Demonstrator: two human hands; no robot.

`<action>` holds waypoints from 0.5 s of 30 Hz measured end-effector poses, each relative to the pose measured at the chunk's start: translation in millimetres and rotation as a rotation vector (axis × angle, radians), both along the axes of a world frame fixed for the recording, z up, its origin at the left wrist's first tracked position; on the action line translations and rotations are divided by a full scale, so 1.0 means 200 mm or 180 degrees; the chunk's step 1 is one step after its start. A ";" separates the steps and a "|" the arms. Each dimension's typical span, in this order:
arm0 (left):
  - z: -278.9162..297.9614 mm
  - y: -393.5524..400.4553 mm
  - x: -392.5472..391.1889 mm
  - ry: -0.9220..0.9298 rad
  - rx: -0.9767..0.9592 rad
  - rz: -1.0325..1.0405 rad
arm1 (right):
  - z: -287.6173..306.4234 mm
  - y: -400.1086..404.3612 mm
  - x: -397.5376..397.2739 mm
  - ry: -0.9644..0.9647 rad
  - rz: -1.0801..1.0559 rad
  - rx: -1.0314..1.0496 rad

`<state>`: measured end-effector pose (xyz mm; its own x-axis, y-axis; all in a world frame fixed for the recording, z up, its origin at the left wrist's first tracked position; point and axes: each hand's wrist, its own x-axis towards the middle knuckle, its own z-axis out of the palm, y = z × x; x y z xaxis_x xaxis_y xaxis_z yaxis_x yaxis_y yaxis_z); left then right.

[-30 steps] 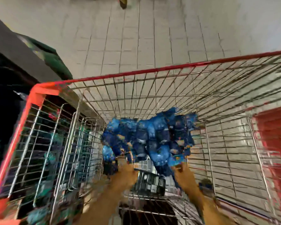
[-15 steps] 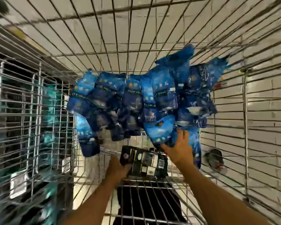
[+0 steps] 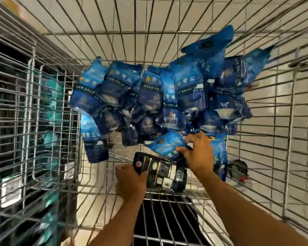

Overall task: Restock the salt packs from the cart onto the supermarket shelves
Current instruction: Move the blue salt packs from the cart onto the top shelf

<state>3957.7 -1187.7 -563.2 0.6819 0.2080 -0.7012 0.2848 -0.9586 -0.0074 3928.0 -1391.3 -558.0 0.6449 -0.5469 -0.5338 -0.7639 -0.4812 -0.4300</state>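
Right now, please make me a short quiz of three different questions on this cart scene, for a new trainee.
1. True or false: the right hand grips a blue salt pack.
2. What does the left hand touch? A) a dark pack B) the cart's red handle C) a shelf
3. Fill in: the salt packs lie inside the wire ____.

Key: 1 true; 2 A; 3 cart.

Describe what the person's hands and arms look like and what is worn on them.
Both the left hand and right hand are bare: no gloves, rings, watch or bracelet visible. Both forearms are bare too, with no sleeve in frame. There may be a small dark mark on the right hand's back, too blurred to identify.
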 end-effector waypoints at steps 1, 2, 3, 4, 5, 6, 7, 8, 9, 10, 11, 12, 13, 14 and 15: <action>0.00 0.00 0.00 -0.0044 0.0080 0.0060 | 0.00 0.01 -0.01 -0.0084 0.0177 -0.0158; -0.01 -0.01 -0.01 -0.0106 0.0140 0.0058 | 0.01 0.03 -0.03 -0.0126 0.0355 -0.0292; -0.01 -0.01 -0.02 -0.0166 0.0179 0.0027 | 0.02 0.04 -0.05 -0.0147 0.0527 -0.0392; -0.02 -0.01 -0.02 -0.0197 0.0201 -0.0005 | 0.02 0.04 -0.07 -0.0160 0.0677 -0.0448; -0.03 -0.01 -0.02 -0.0177 0.0214 -0.0024 | 0.03 0.04 -0.09 -0.0171 0.0781 -0.0442; -0.03 -0.01 -0.02 -0.0122 0.0221 -0.0020 | 0.04 0.04 -0.11 -0.0184 0.0798 -0.0361; -0.04 0.00 -0.01 -0.0048 0.0229 0.0023 | 0.04 0.03 -0.11 -0.0179 0.0752 -0.0232; -0.04 0.01 0.00 0.0001 0.0239 0.0095 | 0.05 0.03 -0.11 -0.0155 0.0697 -0.0095; -0.04 0.02 0.01 0.0024 0.0254 0.0151 | 0.05 0.03 -0.11 -0.0118 0.0698 0.0034; -0.04 0.03 0.02 0.0000 0.0278 0.0116 | 0.05 0.02 -0.11 -0.0060 0.0773 0.0170; -0.04 0.04 0.03 -0.0036 0.0302 -0.0079 | 0.04 0.03 -0.11 0.0054 0.0918 0.0305; -0.04 0.05 0.03 -0.0078 0.0281 -0.0361 | 0.03 0.03 -0.10 0.0214 0.1116 0.0383; -0.04 0.05 0.02 -0.0116 0.0144 -0.0555 | 0.02 0.03 -0.10 0.0376 0.1312 0.0366; -0.04 0.06 0.01 -0.0133 -0.0145 -0.0550 | 0.02 0.03 -0.10 0.0475 0.1446 0.0310; -0.04 0.06 0.00 -0.0078 -0.0514 -0.0382 | 0.01 0.03 -0.09 0.0498 0.1456 0.0295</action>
<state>3957.8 -1175.7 -570.8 0.7123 0.0103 -0.7018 0.1667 -0.9738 0.1549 3909.9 -1384.5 -555.3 0.7160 -0.1718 -0.6766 -0.5420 -0.7476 -0.3838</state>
